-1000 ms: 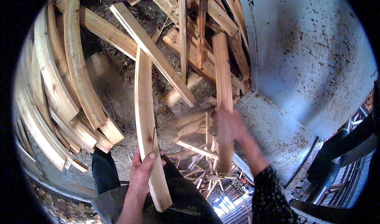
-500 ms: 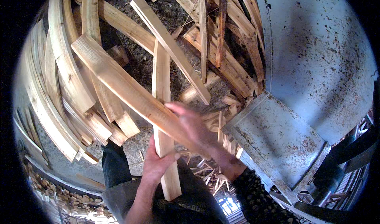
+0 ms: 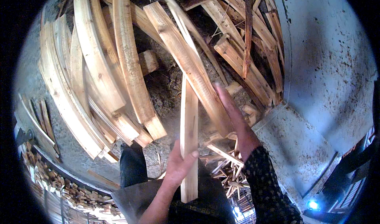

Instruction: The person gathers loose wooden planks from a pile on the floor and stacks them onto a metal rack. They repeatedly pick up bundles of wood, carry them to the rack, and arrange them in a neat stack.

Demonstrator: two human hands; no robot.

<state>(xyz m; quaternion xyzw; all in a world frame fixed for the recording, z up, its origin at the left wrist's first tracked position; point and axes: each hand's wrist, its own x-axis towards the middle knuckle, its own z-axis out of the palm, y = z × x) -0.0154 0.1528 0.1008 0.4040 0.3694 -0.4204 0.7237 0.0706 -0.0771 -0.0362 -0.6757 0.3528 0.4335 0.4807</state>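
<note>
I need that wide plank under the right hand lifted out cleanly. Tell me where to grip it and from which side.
Probably grip the wide plank at its near, lower end, where the right hand lies. Come from the right edge, which is clear there. The left hand holds the narrow slat close against its left side.

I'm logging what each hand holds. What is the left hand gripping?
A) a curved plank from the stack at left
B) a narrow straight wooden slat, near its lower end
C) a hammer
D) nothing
B: the left hand is wrapped around the narrow wooden slat near its lower end, thumb across its face.
</note>
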